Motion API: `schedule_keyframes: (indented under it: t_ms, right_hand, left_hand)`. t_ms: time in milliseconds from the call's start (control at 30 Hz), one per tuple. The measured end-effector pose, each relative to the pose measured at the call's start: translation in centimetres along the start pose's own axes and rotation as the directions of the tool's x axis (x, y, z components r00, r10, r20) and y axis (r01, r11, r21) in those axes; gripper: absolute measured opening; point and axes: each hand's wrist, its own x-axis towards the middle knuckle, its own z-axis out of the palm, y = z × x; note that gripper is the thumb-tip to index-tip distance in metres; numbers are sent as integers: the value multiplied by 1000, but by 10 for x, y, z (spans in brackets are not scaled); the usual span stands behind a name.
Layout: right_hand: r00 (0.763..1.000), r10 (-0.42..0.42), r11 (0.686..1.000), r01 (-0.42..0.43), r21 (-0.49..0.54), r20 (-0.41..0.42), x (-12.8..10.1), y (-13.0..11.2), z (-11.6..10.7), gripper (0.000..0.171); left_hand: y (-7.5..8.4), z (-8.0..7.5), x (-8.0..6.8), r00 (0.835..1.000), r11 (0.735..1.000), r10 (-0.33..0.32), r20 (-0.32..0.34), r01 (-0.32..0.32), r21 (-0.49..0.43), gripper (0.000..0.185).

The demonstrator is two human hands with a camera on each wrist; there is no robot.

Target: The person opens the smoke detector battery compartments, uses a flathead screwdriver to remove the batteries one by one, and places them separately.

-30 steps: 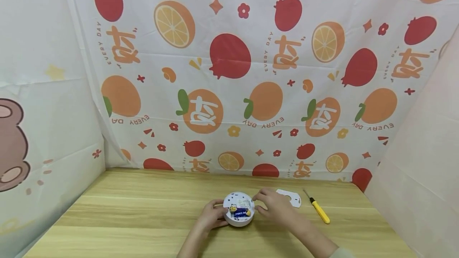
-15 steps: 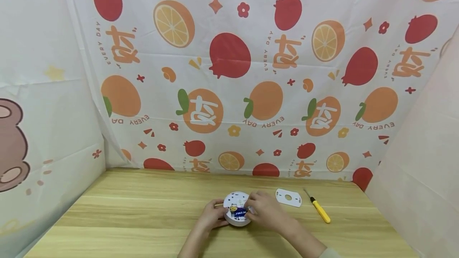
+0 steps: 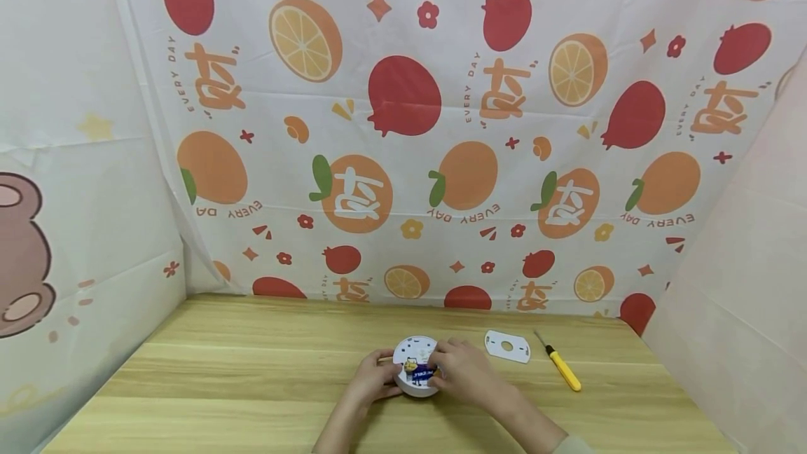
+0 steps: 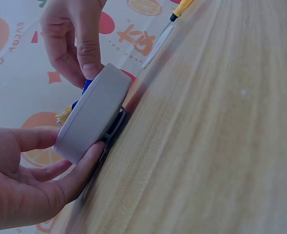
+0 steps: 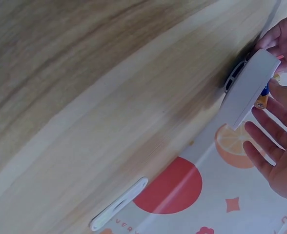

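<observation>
- The round white device lies on the worktop between both hands; it looks light, rigid and smooth, best held by its rim.
- The left hand cups that rim with curled fingers.
- The right hand pinches the blue battery seated in the device.
- Beyond the right hand lie a white cover plate and a yellow screwdriver, clear of the work.
</observation>
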Motion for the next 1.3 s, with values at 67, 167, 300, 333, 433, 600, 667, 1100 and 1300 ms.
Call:
schedule_keyframes:
  t_ms: [67, 167, 300, 333, 433, 600, 667, 1100, 1300]
  right_hand:
    - [1000, 3, 1000, -3, 3, 3, 1, 0, 0, 17]
    - [1000, 4, 1000, -4, 11, 6, 2, 1, 2, 14]
    - [1000, -1, 1000, 1, 15, 13, 5, 3, 4, 13]
    - [1000, -1, 1000, 1, 14, 16, 5, 3, 4, 13]
    - [1000, -4, 1000, 4, 9, 28, 7, 3, 4, 13]
    - [999, -10, 1000, 10, -2, 40, 10, 1, 1, 11]
    - [999, -14, 1000, 15, -5, 36, 11, 1, 1, 9]
    - [1000, -11, 999, 11, 38, -19, 4, 7, 4, 9]
    - [999, 21, 993, -15, 120, -48, -1, 11, 6, 9]
  left_hand:
    - [0, 0, 0, 1000, 1000, -1, 1, 1, 1, 46]
    - [0, 0, 0, 1000, 1000, 0, 1, -1, 2, 46]
    - [0, 0, 0, 1000, 1000, 7, 0, -7, -2, 46]
    - [0, 0, 0, 1000, 1000, 9, 0, -9, -4, 46]
    - [0, 0, -1, 1000, 1000, 16, 0, -16, -11, 47]
    - [0, -1, -1, 1000, 1000, 18, -2, -18, -11, 47]
    - [0, -1, -1, 1000, 1000, 17, -1, -17, -10, 47]
    - [0, -1, 0, 1000, 1000, 13, -3, -13, -7, 47]
    - [0, 0, -1, 1000, 1000, 2, -8, -2, 3, 47]
